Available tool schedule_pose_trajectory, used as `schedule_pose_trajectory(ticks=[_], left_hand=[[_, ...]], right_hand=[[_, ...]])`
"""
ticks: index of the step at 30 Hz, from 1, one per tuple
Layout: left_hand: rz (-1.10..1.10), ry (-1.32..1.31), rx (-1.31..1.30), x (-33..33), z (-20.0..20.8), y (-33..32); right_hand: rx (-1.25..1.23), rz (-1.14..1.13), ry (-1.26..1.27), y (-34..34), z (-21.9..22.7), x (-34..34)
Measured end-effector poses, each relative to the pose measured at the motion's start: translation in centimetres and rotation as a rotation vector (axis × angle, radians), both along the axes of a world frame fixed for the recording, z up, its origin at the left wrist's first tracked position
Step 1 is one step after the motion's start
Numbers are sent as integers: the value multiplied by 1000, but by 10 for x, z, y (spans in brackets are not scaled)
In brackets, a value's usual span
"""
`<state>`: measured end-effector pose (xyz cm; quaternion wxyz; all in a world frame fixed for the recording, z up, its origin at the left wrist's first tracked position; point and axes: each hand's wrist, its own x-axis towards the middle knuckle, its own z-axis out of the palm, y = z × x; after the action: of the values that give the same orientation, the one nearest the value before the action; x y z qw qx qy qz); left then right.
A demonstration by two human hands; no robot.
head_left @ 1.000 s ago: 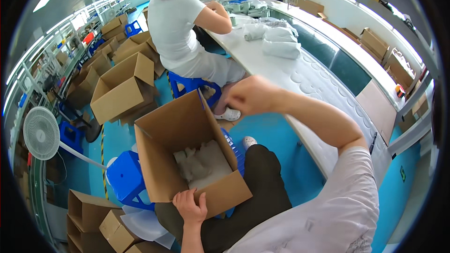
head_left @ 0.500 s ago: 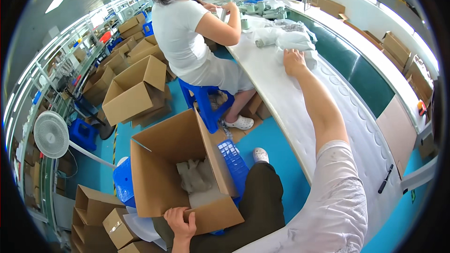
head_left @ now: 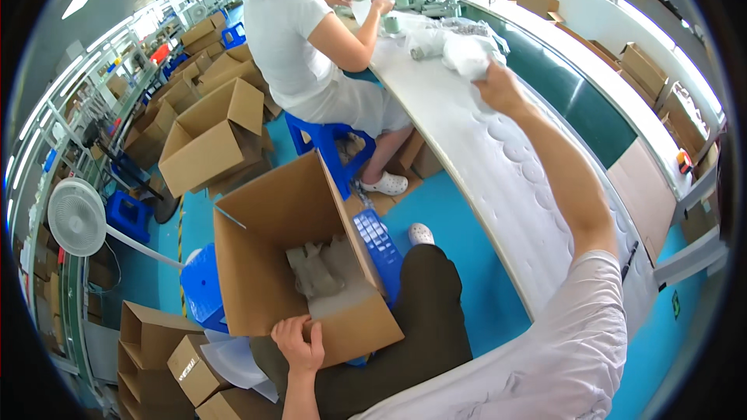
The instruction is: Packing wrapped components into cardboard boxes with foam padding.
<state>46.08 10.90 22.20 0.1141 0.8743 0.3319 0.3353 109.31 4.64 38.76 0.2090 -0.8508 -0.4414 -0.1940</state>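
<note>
Carton [head_left: 358, 336], lower left of centre: left hand [head_left: 299, 342] clamped on the near rim, pale item [head_left: 314, 274] inside. Upper right of centre, a white bundle [head_left: 465, 56] on the worktop [head_left: 459, 120] meets the right hand [head_left: 504, 89]; I cannot tell that grip's closure.

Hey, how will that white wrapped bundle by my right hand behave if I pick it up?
The white wrapped bundle probably feels floppy outside, since its wrapping looks loose and crumpled. Its lumpy, uneven shape suggests it wouldn't roll far. Wrapping hides whether it's heavy.
</note>
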Motion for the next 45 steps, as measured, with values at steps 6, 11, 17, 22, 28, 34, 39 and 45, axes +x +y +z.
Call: schedule_pose_trajectory(ticks=[6, 11, 17, 22, 28, 34, 39, 45], left_hand=[[-129, -483, -599, 32, 18, -25], [-921, -1101, -1543, 78, 58, -59], [-812, -1296, -1892, 35, 27, -97], [-461, -1244, -1747, -2, 16, -94], [-434, -1017, -1636, -13, 25, -60], [-538, -869, -1401, -13, 27, -50], [-621, -831, -1270, -16, 27, -26], [-227, -832, -875, -19, 12, -1]], right_hand=[[553, 514, 943, -61, 68, -144], [501, 745, 1347, -75, 38, -275], [181, 976, 939, -105, -39, -378], [-106, 833, 938, -98, -35, -404], [-222, 1004, 732, -63, 11, -414], [-883, 864, 743, -45, 27, -430], [-1238, 878, 429, -24, 31, -444], [-1252, 458, 622, 71, 32, -454]])
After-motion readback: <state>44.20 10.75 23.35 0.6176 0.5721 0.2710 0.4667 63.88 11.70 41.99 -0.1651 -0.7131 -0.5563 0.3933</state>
